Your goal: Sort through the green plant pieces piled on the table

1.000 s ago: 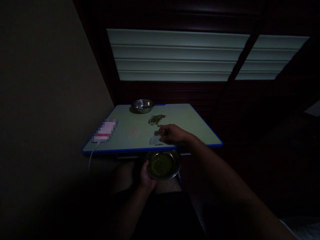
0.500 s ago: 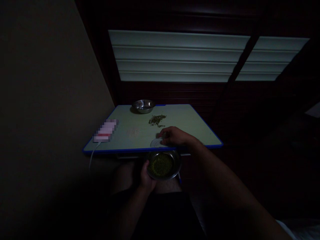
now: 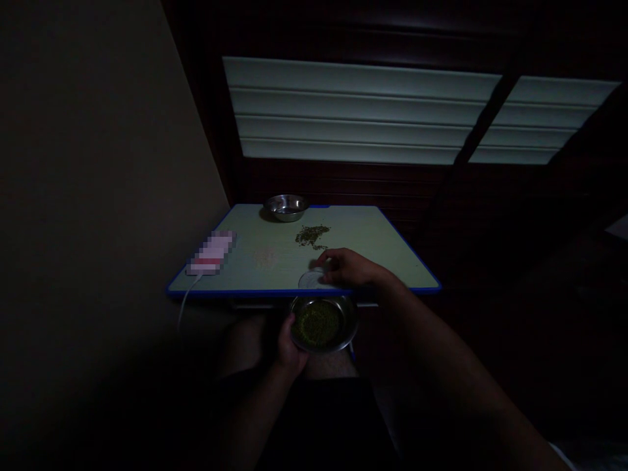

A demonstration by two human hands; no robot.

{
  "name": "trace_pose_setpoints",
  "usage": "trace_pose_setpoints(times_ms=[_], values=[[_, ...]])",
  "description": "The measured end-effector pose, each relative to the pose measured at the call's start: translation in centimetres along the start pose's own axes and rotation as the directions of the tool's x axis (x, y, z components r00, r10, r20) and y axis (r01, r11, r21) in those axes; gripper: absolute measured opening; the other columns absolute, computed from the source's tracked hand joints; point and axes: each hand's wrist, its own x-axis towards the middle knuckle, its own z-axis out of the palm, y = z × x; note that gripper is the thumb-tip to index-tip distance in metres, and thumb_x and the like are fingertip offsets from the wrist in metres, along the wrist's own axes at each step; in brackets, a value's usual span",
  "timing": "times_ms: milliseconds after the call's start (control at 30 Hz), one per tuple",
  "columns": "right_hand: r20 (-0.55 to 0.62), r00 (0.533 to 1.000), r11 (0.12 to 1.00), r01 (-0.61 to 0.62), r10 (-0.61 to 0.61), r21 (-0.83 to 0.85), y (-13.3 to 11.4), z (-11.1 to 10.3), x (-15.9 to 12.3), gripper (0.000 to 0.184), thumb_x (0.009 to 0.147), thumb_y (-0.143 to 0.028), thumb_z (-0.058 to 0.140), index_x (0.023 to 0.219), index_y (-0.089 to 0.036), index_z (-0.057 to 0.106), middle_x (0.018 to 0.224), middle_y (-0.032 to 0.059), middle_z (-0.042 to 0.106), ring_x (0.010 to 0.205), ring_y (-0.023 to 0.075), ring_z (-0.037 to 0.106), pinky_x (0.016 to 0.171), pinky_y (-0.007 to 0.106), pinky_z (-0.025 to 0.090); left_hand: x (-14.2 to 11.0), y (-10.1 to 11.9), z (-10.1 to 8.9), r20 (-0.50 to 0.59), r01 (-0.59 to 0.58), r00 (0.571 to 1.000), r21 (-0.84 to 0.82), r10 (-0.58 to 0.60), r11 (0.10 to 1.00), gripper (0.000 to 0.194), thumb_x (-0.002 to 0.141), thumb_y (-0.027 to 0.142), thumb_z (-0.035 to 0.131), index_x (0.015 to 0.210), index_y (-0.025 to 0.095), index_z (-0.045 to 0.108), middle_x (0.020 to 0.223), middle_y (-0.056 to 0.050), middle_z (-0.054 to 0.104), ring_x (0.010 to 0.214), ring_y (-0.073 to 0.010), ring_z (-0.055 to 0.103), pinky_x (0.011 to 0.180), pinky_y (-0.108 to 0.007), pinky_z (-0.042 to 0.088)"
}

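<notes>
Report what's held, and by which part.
Left hand: near bowl, by its left side. Right hand: at the disc, right edge; whether it holds can't be told.

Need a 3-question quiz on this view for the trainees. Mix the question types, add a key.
1. Multiple choice. What does the left hand hold?
A) the phone
B) a metal bowl of green grains
C) the white cable

2. True or false: a loose pile of grains lies on the table, outside any bowl.

3. Short answer: which hand is at the pale disc by the table's near edge?

Key: 1. B; 2. true; 3. the right hand
</notes>
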Motion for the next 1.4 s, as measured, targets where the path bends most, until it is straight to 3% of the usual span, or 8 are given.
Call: trace_pose_setpoints(times_ms=[100, 200, 400, 567, 833, 1000, 1200, 1400], values=[[-0.064, 0.997, 0.994, -0.025, 0.032, 0.110, 0.1, -0.7, 0.7, 0.042, 0.062, -0.023, 0.075, 0.101, -0.014, 0.064, 0.062, -0.0039, 0.058, 0.052, 0.0083, 0.048, 0.050, 0.021, 0.036, 0.1, 0.0, -0.1, 0.000, -0.007, 1.000, 0.006, 0.007, 1.000, 0.030, 0.078, 0.031, 0.058, 0.100, 0.016, 0.071, 0.095, -0.009, 0.075, 0.098, -0.0258, 0.067, 0.091, -0.039, 0.049], [-0.251, 0.968, 0.987, 0.019, 0.023, 0.160, 0.5, -1.8, 2.0, 0.028, 0.061, -0.026, 0.073, 0.085, -0.012, 0.065, 0.063, -0.0017, 0.059, 0.055, 0.0087, 0.049, 0.053, 0.021, 0.038, 0.2, 0.0, -0.3, 0.018, -0.004, 1.000, 0.019, 0.004, 1.000, 0.031, 0.078, 0.032, 0.059, 0.100, 0.015, 0.071, 0.096, -0.010, 0.075, 0.101, -0.0265, 0.066, 0.092, -0.039, 0.049], [-0.655, 0.755, 0.994, 0.079, -0.012, 0.072, 3.5, -3.0, 4.8, 0.015, 0.069, -0.032, 0.057, 0.066, -0.017, 0.054, 0.062, -0.0002, 0.058, 0.061, 0.0122, 0.051, 0.062, 0.026, 0.042, 0.3, -0.1, -0.5, 0.009, 0.001, 1.000, 0.020, -0.001, 1.000, 0.031, 0.078, 0.033, 0.059, 0.100, 0.015, 0.071, 0.097, -0.010, 0.075, 0.104, -0.0276, 0.065, 0.092, -0.040, 0.048], [-0.748, 0.660, 0.996, 0.003, -0.072, -0.093, 5.0, -2.6, 4.9, 0.010, 0.066, -0.026, 0.052, 0.073, -0.019, 0.055, 0.069, -0.0004, 0.059, 0.068, 0.0136, 0.052, 0.069, 0.027, 0.043, 0.3, -0.1, -0.4, -0.007, -0.021, 1.000, 0.024, 0.022, 0.999, 0.029, 0.077, 0.033, 0.059, 0.097, 0.016, 0.072, 0.093, -0.009, 0.075, 0.100, -0.0268, 0.066, 0.092, -0.040, 0.049], [-0.782, 0.620, 0.995, -0.026, -0.060, -0.098, 5.2, -2.8, 4.7, 0.017, 0.063, -0.022, 0.052, 0.077, -0.018, 0.060, 0.073, -0.0003, 0.061, 0.070, 0.0138, 0.054, 0.072, 0.027, 0.044, 0.4, 0.1, -0.4, -0.002, -0.018, 1.000, 0.022, 0.018, 1.000, 0.028, 0.076, 0.033, 0.060, 0.096, 0.017, 0.072, 0.091, -0.008, 0.075, 0.103, -0.0289, 0.065, 0.093, -0.044, 0.048], [-0.763, 0.646, 0.987, -0.096, -0.034, -0.125, 5.8, -2.9, 5.0, 0.014, 0.063, -0.021, 0.054, 0.074, -0.019, 0.063, 0.072, 0.0000, 0.063, 0.070, 0.0143, 0.056, 0.070, 0.027, 0.044, 0.2, 0.1, -0.2, -0.009, -0.004, 1.000, 0.030, 0.004, 1.000, 0.029, 0.078, 0.033, 0.058, 0.097, 0.017, 0.072, 0.092, -0.009, 0.075, 0.100, -0.0284, 0.066, 0.093, -0.043, 0.049], [-0.702, 0.710, 0.996, -0.017, -0.046, -0.083, 5.8, -2.7, 5.1, 0.012, 0.064, -0.023, 0.054, 0.071, -0.017, 0.062, 0.069, -0.0006, 0.062, 0.069, 0.0137, 0.056, 0.067, 0.025, 0.043, 0.3, 0.0, -0.4, 0.010, 0.000, 1.000, 0.033, 0.000, 0.999, 0.031, 0.077, 0.035, 0.059, 0.097, 0.016, 0.071, 0.092, -0.010, 0.075, 0.105, -0.0297, 0.064, 0.094, -0.044, 0.048], [-0.771, 0.637, 0.995, -0.055, -0.025, -0.077, 5.4, -2.8, 4.8, 0.012, 0.064, -0.025, 0.052, 0.068, -0.017, 0.060, 0.067, -0.0003, 0.060, 0.067, 0.0140, 0.054, 0.067, 0.026, 0.042, 0.4, 0.0, -0.5, -0.004, -0.012, 1.000, 0.050, 0.012, 0.999, 0.031, 0.077, 0.035, 0.058, 0.097, 0.017, 0.071, 0.093, -0.009, 0.075, 0.102, -0.0285, 0.065, 0.094, -0.044, 0.048]])
